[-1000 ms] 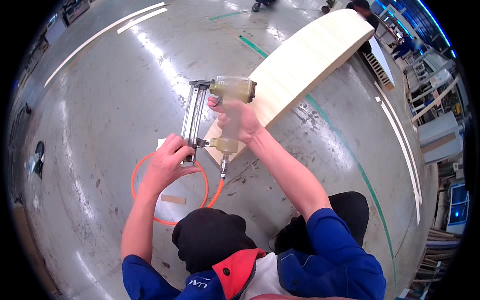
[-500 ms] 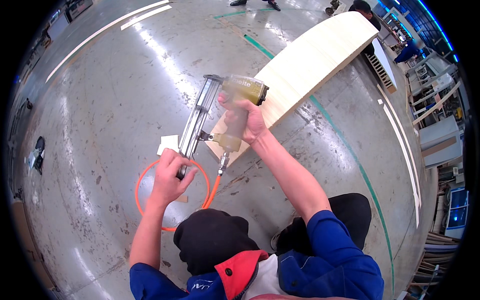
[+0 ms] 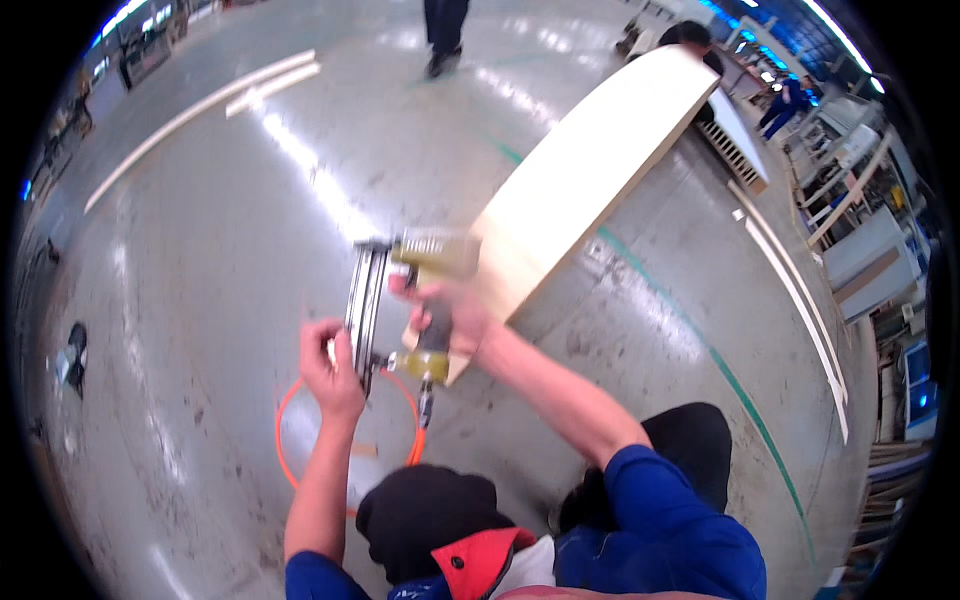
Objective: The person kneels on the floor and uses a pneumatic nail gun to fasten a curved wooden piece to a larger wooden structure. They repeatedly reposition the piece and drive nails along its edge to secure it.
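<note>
My right hand [image 3: 458,318] is wrapped around the dark grip of a nail gun [image 3: 440,254] with an olive-coloured body, blurred by motion. Its long metal magazine [image 3: 364,305] stands to the left of the grip. Close against the magazine's lower left side is my left hand [image 3: 332,375], fingers curled and thumb up. Something pale shows between these fingers, but whether they hold it I cannot make out. An orange air hose [image 3: 281,430] runs from the gun's base and loops on the floor. Behind the gun lies a long, thick, pale wooden panel [image 3: 590,160] with a curved edge.
A person [image 3: 690,42] is at the panel's far end, and another person's legs [image 3: 446,35] stand beyond. Pale strips [image 3: 200,118] lie on the floor at far left, more strips [image 3: 800,290] at right. A small flat wooden piece [image 3: 364,450] lies by the hose.
The nail gun and my right hand have shifted left and down in the picture. My left hand has moved up alongside the magazine from its lower end. The view has tilted upward.
</note>
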Demonstrator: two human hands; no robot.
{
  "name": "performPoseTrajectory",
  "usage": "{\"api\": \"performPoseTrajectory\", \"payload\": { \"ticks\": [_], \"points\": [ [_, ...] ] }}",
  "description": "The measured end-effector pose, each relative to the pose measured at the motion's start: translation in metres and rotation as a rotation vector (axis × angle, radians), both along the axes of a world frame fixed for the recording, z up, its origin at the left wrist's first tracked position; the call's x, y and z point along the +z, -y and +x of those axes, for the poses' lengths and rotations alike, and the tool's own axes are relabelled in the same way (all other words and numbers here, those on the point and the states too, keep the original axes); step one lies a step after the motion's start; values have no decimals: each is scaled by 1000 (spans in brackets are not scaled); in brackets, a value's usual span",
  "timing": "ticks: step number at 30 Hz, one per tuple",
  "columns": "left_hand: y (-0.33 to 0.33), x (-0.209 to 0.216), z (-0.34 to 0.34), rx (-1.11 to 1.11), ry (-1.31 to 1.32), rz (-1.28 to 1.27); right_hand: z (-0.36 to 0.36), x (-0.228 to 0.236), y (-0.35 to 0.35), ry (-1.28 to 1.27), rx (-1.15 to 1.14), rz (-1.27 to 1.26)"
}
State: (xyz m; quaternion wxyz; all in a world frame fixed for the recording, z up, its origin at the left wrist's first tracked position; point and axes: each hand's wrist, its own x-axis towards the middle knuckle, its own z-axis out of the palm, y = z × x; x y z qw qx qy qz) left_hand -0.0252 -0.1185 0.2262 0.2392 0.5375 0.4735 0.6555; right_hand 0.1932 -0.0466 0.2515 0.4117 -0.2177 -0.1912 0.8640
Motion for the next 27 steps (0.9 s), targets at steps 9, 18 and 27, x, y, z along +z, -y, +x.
{"api": "performPoseTrajectory", "payload": {
  "ticks": [9, 18, 27],
  "points": [
    [-3, 54, 19, -169, -461, -103, -19, 2, -4, 65, -106, 177],
    [-6, 18, 2, -93, -402, -499, -23, -10, 6, 854, 273, 1004],
    [89, -40, -89, 10, -423, -870, 72, 44, -39, 1558, 45, 1102]
  ]
}}
